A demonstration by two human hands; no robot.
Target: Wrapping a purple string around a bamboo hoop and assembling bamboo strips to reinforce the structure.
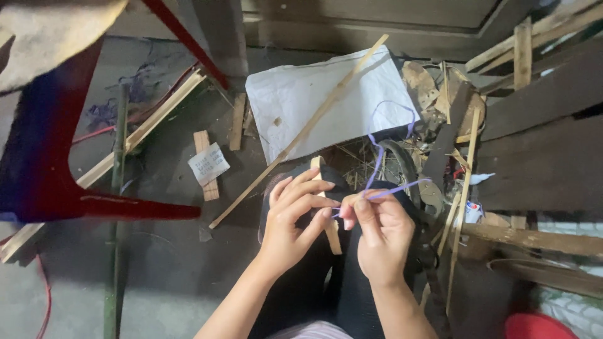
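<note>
My left hand grips a short flat bamboo strip that runs upright between my two hands, above my dark-clothed knees. My right hand pinches a thin purple plastic string right beside the strip. From my fingers the string loops up and to the right over a white sheet. Both hands touch near the strip's middle, where the string meets it.
A long bamboo slat lies diagonally across the white sheet. A red chair stands at the left, with a green bamboo pole beside it. Wooden planks and bamboo scraps pile up at the right. A small printed paper lies on the floor.
</note>
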